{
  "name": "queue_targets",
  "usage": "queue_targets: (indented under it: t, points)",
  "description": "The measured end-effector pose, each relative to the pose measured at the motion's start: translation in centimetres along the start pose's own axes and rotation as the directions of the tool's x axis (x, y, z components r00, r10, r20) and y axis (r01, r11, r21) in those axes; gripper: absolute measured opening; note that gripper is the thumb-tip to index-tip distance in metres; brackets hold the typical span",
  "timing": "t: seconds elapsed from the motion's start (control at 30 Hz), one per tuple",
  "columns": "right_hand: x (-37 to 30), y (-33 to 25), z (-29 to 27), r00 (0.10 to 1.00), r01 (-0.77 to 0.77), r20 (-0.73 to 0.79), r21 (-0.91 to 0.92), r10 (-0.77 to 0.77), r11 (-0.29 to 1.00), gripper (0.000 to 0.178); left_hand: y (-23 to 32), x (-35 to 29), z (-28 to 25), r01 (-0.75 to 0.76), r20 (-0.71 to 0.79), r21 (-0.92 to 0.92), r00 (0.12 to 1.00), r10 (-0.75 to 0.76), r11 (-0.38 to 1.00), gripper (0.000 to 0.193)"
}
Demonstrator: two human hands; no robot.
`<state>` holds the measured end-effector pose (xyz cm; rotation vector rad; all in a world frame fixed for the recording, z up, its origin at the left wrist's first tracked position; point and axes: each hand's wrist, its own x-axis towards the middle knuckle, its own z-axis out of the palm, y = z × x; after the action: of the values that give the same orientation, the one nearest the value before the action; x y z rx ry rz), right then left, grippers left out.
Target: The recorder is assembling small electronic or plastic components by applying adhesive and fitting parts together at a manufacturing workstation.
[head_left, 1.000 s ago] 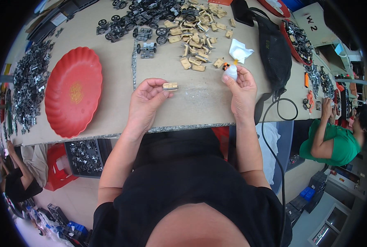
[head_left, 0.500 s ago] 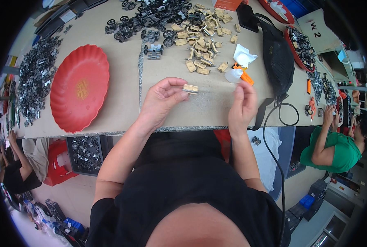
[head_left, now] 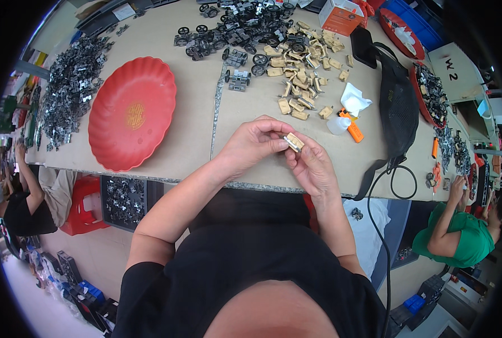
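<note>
Between my two hands, above the near part of the table, is a small tan plastic part [head_left: 294, 142] with a pale metallic edge. The fingers of my left hand [head_left: 256, 141] pinch its left side. My right hand [head_left: 314, 168] has its thumb and fingertips closed on the other side of it. A heap of similar tan parts [head_left: 301, 81] lies just beyond my hands. Behind that is a pile of dark wheeled chassis pieces [head_left: 240, 31], with a single wheeled chassis [head_left: 238, 80] near its front. To the right of the heap sits a small white bottle [head_left: 337, 125].
A red scalloped tray [head_left: 160, 101] lies at left, beside a heap of grey metal-like pieces [head_left: 74, 84]. On the right are an orange tool [head_left: 355, 133], crumpled white paper [head_left: 354, 99], a black bag [head_left: 398, 101] and a cable [head_left: 369, 208]. A person in green [head_left: 451, 236] works farther right.
My right hand has moved left and taken hold of the tan part together with my left hand. The part is now tilted. The whole view has shifted slightly.
</note>
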<state>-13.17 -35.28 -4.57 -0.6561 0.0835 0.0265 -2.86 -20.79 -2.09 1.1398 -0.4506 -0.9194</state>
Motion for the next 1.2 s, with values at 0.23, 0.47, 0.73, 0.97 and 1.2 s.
queue_targets:
  t: [0.23, 0.47, 0.73, 0.97, 1.2]
  points:
    - [0.2, 0.0, 0.0, 0.998, -0.005, -0.057, 0.029, 0.007, 1.0, 0.045, 0.3, 0.5, 0.3, -0.01, 0.031, 0.046, 0.999, 0.009, 0.999, 0.023]
    - [-0.1, 0.0, -0.5, 0.998, 0.024, -0.055, 0.054, -0.021, 0.998, 0.049, 2.0, 3.2, -5.6, 0.014, -0.27, 0.938, 0.654, 0.706, 0.345, 0.037]
    - [0.2, 0.1, -0.6, 0.999, 0.002, -0.051, 0.075, 0.001, 0.997, 0.042, 2.3, 2.2, -6.2, 0.186, -0.284, 0.956, 0.778, 0.56, 0.227, 0.016]
    - [2.3, 1.0, 2.4, 0.99, -0.065, -0.123, 0.062, 0.072, 0.996, 0.032, -0.7, -1.8, -1.4, -0.11, -0.243, 0.861, 0.77, 0.591, 0.497, 0.019]
    - [2.5, 1.5, 1.8, 0.993, -0.043, -0.108, 0.059, 0.05, 0.997, 0.031, -1.0, -3.0, -2.1, -0.157, -0.3, 0.133, 0.935, 0.191, 0.979, 0.01]
